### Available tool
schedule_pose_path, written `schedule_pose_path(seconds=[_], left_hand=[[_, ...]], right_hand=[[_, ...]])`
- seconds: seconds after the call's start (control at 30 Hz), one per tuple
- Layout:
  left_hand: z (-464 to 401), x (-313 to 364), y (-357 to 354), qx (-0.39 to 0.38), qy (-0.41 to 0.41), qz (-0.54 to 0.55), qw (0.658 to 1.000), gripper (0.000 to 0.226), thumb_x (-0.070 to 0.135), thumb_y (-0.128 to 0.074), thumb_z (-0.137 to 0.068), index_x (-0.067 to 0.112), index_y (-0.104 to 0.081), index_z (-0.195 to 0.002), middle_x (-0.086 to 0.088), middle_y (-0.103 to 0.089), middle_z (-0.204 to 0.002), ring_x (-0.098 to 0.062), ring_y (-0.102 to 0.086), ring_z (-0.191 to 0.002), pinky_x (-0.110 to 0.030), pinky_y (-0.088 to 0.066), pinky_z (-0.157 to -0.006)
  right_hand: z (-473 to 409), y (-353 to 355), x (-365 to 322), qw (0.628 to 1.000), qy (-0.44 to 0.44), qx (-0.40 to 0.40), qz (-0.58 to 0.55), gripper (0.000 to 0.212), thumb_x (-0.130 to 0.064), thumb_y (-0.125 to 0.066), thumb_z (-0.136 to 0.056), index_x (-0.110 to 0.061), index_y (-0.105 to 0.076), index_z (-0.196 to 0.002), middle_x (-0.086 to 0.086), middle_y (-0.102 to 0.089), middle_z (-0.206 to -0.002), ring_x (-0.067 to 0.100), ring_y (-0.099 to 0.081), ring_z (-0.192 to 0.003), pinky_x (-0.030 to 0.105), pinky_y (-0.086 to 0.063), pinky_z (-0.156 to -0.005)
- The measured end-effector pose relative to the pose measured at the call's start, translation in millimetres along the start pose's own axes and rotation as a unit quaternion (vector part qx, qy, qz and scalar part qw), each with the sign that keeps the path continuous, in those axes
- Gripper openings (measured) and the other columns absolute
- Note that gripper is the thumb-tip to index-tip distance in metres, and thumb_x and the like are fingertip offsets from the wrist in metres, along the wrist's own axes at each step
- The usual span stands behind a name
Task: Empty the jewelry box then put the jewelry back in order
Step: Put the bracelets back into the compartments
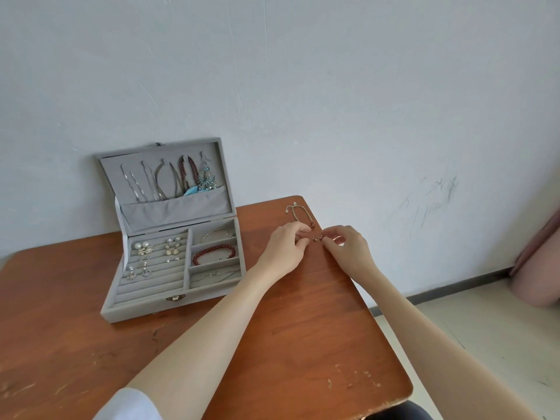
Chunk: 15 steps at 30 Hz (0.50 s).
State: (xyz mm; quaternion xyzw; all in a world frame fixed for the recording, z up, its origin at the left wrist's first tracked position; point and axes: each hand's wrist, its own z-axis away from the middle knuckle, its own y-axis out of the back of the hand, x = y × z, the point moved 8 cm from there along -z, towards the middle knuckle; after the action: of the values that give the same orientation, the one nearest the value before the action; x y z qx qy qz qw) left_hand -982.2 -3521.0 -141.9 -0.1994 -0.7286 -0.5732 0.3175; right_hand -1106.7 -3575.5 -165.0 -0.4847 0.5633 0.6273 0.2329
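Small earrings handled at the far right corner of the table; jewelry box open at left.

Small earrings (317,237), too tiny to be made out, are pinched between the fingers of the left hand (286,248) and right hand (345,244). A bracelet (298,215) is seen just beyond, near the table (303,328) edge. The jewelry box (178,262) is set well apart, still filled; bare wood is left nearer.

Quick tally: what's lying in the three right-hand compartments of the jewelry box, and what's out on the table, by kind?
Thin silver bangle, back compartment: 1
Red bead bracelet, middle compartment: 1
Fine chain, front compartment: 1
Chain bracelet on the table: 1
Small earrings on the table, between the left hand and right hand: 2, though too small to be sure
Total: 6
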Motion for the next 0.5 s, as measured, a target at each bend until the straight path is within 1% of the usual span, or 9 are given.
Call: schedule_pose_path(seconds=[0.07, 0.13, 0.27, 0.33, 0.4, 0.47, 0.5], left_hand=[[5.6, 1.4, 6.0, -0.018, -0.001, -0.001, 1.000, 0.026, 0.014, -0.049, -0.093, 0.015, -0.058, -0.118, 0.001, -0.060, -0.115, -0.003, -0.050, -0.094, -0.015, -0.035, -0.086], [12.0, 1.2, 12.1, -0.037, -0.003, -0.009, 0.999, 0.027, 0.018, -0.049, -0.094, 0.017, -0.057, -0.120, 0.003, -0.060, -0.117, -0.001, -0.050, -0.095, -0.015, -0.035, -0.087], [30.8, -4.1, 30.9, -0.066, -0.011, -0.003, 0.998, 0.029, 0.023, -0.048, -0.095, 0.021, -0.056, -0.122, 0.007, -0.059, -0.121, -0.002, -0.053, -0.105, -0.017, -0.036, -0.091], [41.0, -4.1, 47.4, -0.044, -0.027, 0.008, 0.999, 0.028, 0.022, -0.047, -0.095, 0.021, -0.057, -0.121, 0.008, -0.059, -0.121, 0.001, -0.052, -0.103, -0.010, -0.036, -0.086], [49.5, -0.9, 68.2, -0.007, -0.048, 0.011, 0.999, 0.027, 0.021, -0.047, -0.095, 0.020, -0.057, -0.120, 0.009, -0.060, -0.119, 0.001, -0.052, -0.101, -0.004, -0.037, -0.080], [55.4, -0.5, 92.2, 0.023, -0.060, 0.002, 0.998, 0.028, 0.021, -0.048, -0.095, 0.021, -0.057, -0.121, 0.012, -0.059, -0.114, 0.000, -0.053, -0.101, -0.005, -0.037, -0.081], [57.5, -3.0, 105.4, 0.034, -0.060, -0.005, 0.998, 0.029, 0.021, -0.048, -0.095, 0.021, -0.056, -0.122, 0.013, -0.057, -0.114, -0.001, -0.053, -0.104, -0.008, -0.036, -0.085]], right_hand=[[1.9, 0.6, -3.3, 1.000, -0.001, -0.002, 0.001, 0.011, -0.017, -0.056, -0.087, -0.020, -0.065, -0.092, 0.000, -0.059, -0.104, 0.008, -0.055, -0.083, 0.019, -0.037, -0.074], [4.3, 2.5, -6.2, 1.000, -0.005, 0.003, 0.002, 0.009, -0.019, -0.057, -0.088, -0.021, -0.064, -0.093, 0.001, -0.061, -0.106, 0.010, -0.056, -0.086, 0.020, -0.037, -0.077], [12.2, 9.8, -18.9, 0.999, 0.003, 0.038, 0.015, 0.023, -0.018, -0.052, -0.090, -0.013, -0.061, -0.111, 0.003, -0.061, -0.114, 0.010, -0.056, -0.088, 0.022, -0.039, -0.079], [16.2, 10.1, -33.2, 0.998, 0.028, 0.051, 0.037, 0.023, -0.017, -0.050, -0.091, -0.012, -0.060, -0.112, 0.002, -0.060, -0.112, 0.007, -0.056, -0.082, 0.021, -0.039, -0.079], [18.4, 4.5, -50.7, 0.995, 0.055, 0.055, 0.057, 0.022, -0.017, -0.051, -0.091, -0.013, -0.061, -0.110, 0.002, -0.061, -0.110, 0.009, -0.058, -0.083, 0.024, -0.042, -0.080], [20.2, -6.0, -72.0, 0.991, 0.087, 0.052, 0.083, 0.021, -0.019, -0.052, -0.091, -0.015, -0.062, -0.110, 0.003, -0.061, -0.108, 0.015, -0.059, -0.090, 0.027, -0.046, -0.083], [21.4, -13.7, -84.5, 0.988, 0.109, 0.043, 0.102, 0.022, -0.020, -0.052, -0.092, -0.015, -0.061, -0.111, 0.002, -0.060, -0.108, 0.016, -0.059, -0.092, 0.028, -0.046, -0.085]])
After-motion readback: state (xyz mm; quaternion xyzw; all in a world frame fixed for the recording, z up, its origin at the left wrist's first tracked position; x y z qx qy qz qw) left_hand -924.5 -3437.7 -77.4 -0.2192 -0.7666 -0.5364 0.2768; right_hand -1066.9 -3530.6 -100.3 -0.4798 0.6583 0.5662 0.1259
